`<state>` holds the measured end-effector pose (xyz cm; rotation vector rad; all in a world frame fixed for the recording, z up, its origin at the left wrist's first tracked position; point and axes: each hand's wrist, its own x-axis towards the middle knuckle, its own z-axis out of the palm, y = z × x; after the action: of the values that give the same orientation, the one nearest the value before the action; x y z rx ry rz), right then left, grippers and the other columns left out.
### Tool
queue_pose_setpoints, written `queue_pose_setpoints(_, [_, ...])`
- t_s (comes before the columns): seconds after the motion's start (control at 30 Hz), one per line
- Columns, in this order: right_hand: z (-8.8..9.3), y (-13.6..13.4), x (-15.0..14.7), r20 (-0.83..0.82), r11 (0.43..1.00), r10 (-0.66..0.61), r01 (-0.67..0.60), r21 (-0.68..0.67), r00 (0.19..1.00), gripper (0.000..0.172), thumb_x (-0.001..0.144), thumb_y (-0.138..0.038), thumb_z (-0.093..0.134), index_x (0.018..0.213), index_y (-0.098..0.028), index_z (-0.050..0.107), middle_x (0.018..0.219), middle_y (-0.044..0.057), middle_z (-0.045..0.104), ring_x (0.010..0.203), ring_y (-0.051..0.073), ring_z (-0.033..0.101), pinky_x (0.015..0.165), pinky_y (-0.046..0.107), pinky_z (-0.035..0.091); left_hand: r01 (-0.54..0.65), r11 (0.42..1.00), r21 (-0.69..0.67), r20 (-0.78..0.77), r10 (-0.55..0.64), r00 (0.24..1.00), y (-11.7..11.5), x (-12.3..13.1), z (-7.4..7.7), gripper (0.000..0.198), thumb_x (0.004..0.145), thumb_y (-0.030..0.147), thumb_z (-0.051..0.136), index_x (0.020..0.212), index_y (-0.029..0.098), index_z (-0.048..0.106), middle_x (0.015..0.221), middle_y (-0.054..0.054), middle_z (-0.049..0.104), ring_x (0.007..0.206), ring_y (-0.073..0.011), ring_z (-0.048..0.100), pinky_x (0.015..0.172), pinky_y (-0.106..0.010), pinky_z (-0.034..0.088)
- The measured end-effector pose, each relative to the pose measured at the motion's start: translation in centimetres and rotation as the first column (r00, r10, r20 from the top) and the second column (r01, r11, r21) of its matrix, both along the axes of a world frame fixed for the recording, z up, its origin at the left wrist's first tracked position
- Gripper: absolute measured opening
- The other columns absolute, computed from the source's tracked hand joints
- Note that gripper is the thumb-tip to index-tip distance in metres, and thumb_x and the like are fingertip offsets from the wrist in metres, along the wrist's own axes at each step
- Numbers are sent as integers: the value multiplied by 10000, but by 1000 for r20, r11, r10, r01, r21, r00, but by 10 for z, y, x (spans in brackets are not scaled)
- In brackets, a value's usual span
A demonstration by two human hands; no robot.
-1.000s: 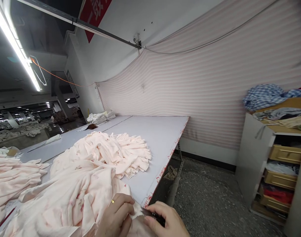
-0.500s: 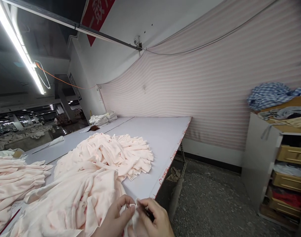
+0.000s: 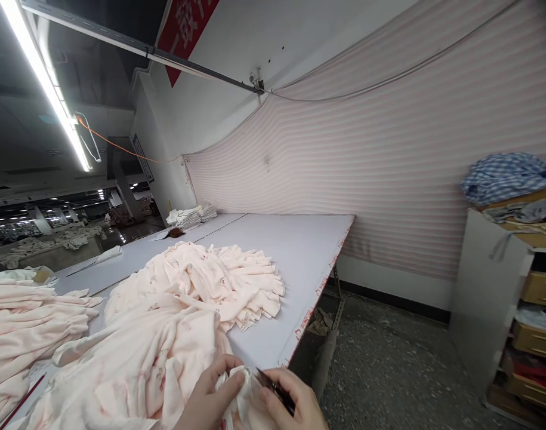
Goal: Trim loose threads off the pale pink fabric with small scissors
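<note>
Near the bottom centre, my left hand [image 3: 214,391] pinches a bunched edge of pale fabric [image 3: 248,399] between thumb and fingers. My right hand [image 3: 295,399], just to the right of it, is closed around a small dark pointed tool [image 3: 277,389], whose tip points up and left beside the fabric. The tool's exact kind is partly hidden by my fingers. Left of my hands, a large pale pink printed garment [image 3: 142,358] lies crumpled on the table, with a ruffled pink pile [image 3: 196,278] behind it.
The grey table [image 3: 308,239] has its right edge near my right hand. More pink garments [image 3: 26,322] and a thin red stick [image 3: 24,400] lie left. White folded cloths [image 3: 187,216] stand at the far end. A cabinet [image 3: 487,304] with drawers is at right.
The dark tool now shows clearly in my right hand, its tip out past my fingers. My right hand has shifted slightly right. The whole view has swung a little left.
</note>
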<state>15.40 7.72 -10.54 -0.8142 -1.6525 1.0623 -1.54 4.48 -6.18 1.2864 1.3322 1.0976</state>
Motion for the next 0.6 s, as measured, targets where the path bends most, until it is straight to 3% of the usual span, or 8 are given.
queue_pose_setpoints(0.13, [9,-3,0,78,1000,-24,23,22,997,328,828,-450,556,930,-207,753,834,84,751,779,235,672,714,292,482,6,999,51,-74,-2,997,0,3,2,384,734,558,644,795,181,607,768,-1,639,753,-174,565,733,-283,436])
queue_pose_setpoints(0.27, [21,-4,0,26,998,34,-33,-60,999,323,825,-456,581,870,-200,771,824,76,767,772,245,678,711,302,478,49,996,69,-149,-38,988,-4,8,12,304,795,484,601,807,180,601,795,-1,611,812,-182,558,779,-290,437])
queue_pose_setpoints(0.43, [24,-5,-1,-148,962,87,-121,-244,985,338,790,-404,635,576,-147,686,546,-1,619,577,149,545,587,241,395,56,997,56,-302,-36,953,-13,22,21,250,868,438,497,830,202,573,739,25,575,694,-157,559,645,-255,448])
queue_pose_setpoints(0.53, [20,-7,7,-177,943,39,-95,-320,983,364,809,-441,606,587,-153,623,515,-46,506,528,111,457,551,222,357,-73,963,258,-447,187,875,-11,13,33,232,875,410,488,807,214,593,708,26,588,684,-173,573,640,-272,442])
queue_pose_setpoints(0.6, [15,-10,20,-181,935,-19,-47,-351,983,330,809,-471,595,684,-166,609,582,-51,499,573,115,458,569,219,360,-255,882,396,-413,420,808,-7,-12,51,213,854,420,518,852,223,603,707,30,603,688,-184,585,645,-283,451])
